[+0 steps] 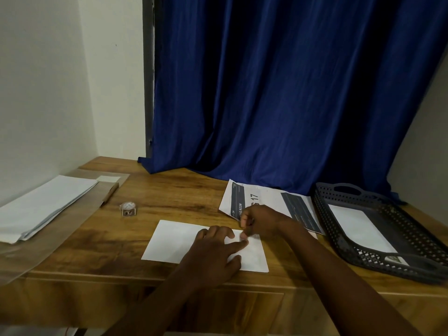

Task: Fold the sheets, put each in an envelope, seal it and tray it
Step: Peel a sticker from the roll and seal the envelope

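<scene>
A white envelope [174,241] lies flat on the wooden table [169,195] in front of me. My left hand [215,251] rests on its right half with fingers spread, the index fingertip pressing near the right end. My right hand [259,224] sits just above the envelope's right end, fingers curled, pinching something small at the envelope's edge; what it is cannot be made out. Printed sheets [266,202] with dark panels lie behind my right hand. A dark perforated tray [412,229] at the right holds a white envelope [358,229].
A stack of white envelopes [43,209] lies on a clear wrapper at the left. A small tape roll [129,208] stands near it. A blue curtain [291,93] hangs behind the table, and white walls close in on the left.
</scene>
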Demonstrator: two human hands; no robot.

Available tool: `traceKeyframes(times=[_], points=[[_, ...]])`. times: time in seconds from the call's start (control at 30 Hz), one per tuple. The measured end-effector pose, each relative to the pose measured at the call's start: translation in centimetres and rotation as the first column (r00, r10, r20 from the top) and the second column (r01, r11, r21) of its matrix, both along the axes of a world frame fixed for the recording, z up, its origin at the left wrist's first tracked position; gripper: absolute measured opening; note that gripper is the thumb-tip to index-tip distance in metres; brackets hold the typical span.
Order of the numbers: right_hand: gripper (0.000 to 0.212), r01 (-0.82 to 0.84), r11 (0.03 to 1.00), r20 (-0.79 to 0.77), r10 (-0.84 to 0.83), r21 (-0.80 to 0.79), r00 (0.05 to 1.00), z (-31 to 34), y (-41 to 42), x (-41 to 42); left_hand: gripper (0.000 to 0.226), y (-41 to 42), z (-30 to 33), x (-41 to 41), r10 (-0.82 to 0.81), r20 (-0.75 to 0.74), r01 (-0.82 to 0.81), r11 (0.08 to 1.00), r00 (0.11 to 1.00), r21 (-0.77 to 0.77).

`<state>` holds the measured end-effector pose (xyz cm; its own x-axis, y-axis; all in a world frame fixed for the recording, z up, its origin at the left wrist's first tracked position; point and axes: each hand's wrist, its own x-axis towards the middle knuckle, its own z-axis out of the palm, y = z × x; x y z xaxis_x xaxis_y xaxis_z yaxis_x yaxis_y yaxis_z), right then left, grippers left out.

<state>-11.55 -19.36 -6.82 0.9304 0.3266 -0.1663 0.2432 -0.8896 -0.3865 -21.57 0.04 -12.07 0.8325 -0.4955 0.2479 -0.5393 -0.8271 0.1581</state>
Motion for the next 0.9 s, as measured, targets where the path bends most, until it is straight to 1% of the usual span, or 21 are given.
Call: traceKeyframes(times=[0.1,0.23,0.27,0.33,0.4,0.43,0.5,0.6,0.73,0.9], points=[[0.029,0.08,0.986,0.007,-0.082,0.146,0.997,-1.3,-1.4,0.1,0.053,0.1,-0.2,0.1,0.0,0.002,0.0,1.0,1.0,-0.013],[0.018,0.174,0.924,0.034,-0.197,0.342,0.98,-3.1,-2.1,-0.6,0.054,0.0,-0.3,0.2,0.005,0.005,-0.005,1.0,1.0,-0.008],[0.019,0.19,0.904,0.033,-0.219,0.384,0.975,-3.4,-2.1,-0.7,0.054,0.0,-0.2,0.2,0.007,0.007,-0.007,1.0,1.0,-0.008],[0.033,0.198,0.877,0.026,-0.232,0.438,0.972,-3.9,-2.1,-0.9,0.054,-0.1,-0.2,0.1,0.012,0.004,-0.012,1.0,1.0,-0.001],[0.049,0.204,0.887,0.04,-0.242,0.415,0.969,-4.2,-2.0,-1.1,0.054,-0.1,-0.2,0.2,0.012,0.002,-0.012,1.0,1.0,0.002],[0.051,0.198,0.901,0.066,-0.241,0.385,0.968,-4.3,-1.9,-1.2,0.054,0.0,-0.3,0.2,0.01,0.004,-0.01,1.0,1.0,-0.003],[0.048,0.193,0.92,0.133,-0.251,0.34,0.959,-4.6,-1.5,-1.5,0.053,0.0,-0.3,0.2,0.009,0.003,-0.009,1.0,1.0,-0.01],[0.039,0.218,0.905,0.187,-0.301,0.365,0.935,-5.1,-1.0,-1.6,0.054,0.0,-0.4,0.2,0.012,-0.005,-0.012,1.0,1.0,-0.014],[0.034,0.221,0.89,0.246,-0.336,0.399,0.909,-5.9,-0.8,-1.4,0.054,-0.1,-0.5,0.1,0.02,-0.032,-0.022,0.998,0.999,-0.051],[0.022,0.211,0.9,0.303,-0.337,0.382,0.891,-6.1,-0.8,-1.8,0.052,-0.1,-1.1,0.3,0.016,-0.02,-0.018,0.996,1.0,-0.086]])
